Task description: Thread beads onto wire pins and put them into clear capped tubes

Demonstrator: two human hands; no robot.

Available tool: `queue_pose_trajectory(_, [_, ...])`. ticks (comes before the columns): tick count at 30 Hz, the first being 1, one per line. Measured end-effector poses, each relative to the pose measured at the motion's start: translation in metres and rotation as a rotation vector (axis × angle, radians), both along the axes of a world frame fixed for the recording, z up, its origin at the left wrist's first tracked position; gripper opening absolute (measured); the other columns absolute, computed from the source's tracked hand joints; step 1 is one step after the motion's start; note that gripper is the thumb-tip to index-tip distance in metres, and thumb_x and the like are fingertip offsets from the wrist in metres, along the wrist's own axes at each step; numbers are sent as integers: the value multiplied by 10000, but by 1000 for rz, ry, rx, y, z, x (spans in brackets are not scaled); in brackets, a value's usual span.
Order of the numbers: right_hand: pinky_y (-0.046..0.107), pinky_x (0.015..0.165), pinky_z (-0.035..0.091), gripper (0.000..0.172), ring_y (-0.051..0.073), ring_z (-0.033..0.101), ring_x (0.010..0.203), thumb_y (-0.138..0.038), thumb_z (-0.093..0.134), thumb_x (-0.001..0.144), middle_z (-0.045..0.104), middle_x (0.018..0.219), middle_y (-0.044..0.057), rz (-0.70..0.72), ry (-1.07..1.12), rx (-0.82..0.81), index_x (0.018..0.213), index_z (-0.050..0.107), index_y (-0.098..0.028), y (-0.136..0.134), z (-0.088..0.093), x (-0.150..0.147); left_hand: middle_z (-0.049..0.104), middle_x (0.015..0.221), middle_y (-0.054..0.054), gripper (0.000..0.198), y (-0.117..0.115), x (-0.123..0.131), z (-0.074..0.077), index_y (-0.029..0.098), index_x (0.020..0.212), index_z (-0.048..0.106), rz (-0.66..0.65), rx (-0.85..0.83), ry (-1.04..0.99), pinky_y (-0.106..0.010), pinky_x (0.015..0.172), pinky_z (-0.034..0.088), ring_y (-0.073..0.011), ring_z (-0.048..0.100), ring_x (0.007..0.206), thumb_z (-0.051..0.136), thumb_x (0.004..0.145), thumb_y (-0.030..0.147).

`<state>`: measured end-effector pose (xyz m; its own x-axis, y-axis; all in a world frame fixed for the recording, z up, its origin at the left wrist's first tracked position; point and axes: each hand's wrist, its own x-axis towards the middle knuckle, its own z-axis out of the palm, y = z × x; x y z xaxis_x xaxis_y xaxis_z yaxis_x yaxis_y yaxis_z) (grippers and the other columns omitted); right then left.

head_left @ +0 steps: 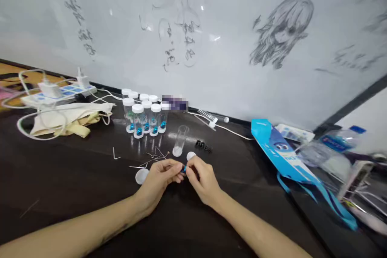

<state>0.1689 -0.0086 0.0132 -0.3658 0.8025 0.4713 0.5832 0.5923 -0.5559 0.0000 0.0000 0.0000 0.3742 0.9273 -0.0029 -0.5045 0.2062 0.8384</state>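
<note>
My left hand (161, 175) and my right hand (204, 177) meet over the dark table, fingertips pinched around a small shiny blue piece (184, 169). Fingers cover most of it, so its exact kind cannot be told. Just beyond stands a clear tube (181, 141) without a lid, on a white base. A white cap (191, 156) lies by my right fingers. Beside my left wrist is a white round dish or lid (142, 176). Thin metal wires or pins (155, 155) lie near it. Small black parts (203, 145) sit in a row right of the tube.
Several white-capped tubes (138, 121) with blue pieces inside stand behind, left of centre. An L-shaped hex key (115, 154) lies left. Further left are a cloth bag (72, 117) and a power strip (60, 96). At right are a blue bag (281, 149) and a bottle (343, 139). A whiteboard (217, 88) rises behind.
</note>
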Motion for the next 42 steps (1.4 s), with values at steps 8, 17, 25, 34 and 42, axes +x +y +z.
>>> queue_pose_trajectory(8, [255, 593, 326, 317, 126, 443, 578, -269, 344, 1003, 449, 646, -15, -3, -69, -35, 701, 413, -201, 2, 0, 1, 677, 651, -14, 125, -2, -3, 4, 137, 748, 738, 5, -17, -1, -181, 635, 461, -87, 569, 612, 746, 779, 258])
queue_pose_trajectory(17, [245, 564, 350, 73, 119, 487, 576, -246, 469, 933, 491, 721, -13, 15, -18, -1, 883, 471, -193, -1, 1, 1, 682, 639, -15, 135, -2, -1, 5, 136, 773, 739, 25, -70, -40, -179, 643, 463, -82, 570, 601, 758, 767, 270])
queue_pose_trajectory(25, [263, 601, 351, 241, 131, 479, 592, -282, 395, 985, 497, 675, -10, 15, -39, -6, 772, 471, -198, 0, 1, 2, 679, 649, -20, 141, -2, -2, 7, 126, 760, 735, 0, -46, -12, -179, 636, 465, -87, 573, 614, 747, 778, 265])
queue_pose_trajectory(34, [244, 548, 358, 44, 118, 499, 568, -227, 498, 916, 507, 741, -9, 34, -2, 7, 914, 465, -198, -1, -2, 1, 677, 649, -9, 117, -2, -2, 3, 140, 774, 737, 19, -64, -47, -176, 645, 466, -76, 568, 597, 747, 779, 256])
queue_pose_trajectory(42, [258, 592, 353, 288, 126, 468, 578, -265, 379, 992, 486, 649, -12, 12, -53, 7, 727, 470, -197, 1, -2, 3, 676, 630, -20, 132, -4, -2, 7, 130, 747, 738, 3, -47, -18, -181, 618, 462, -91, 570, 600, 764, 758, 260])
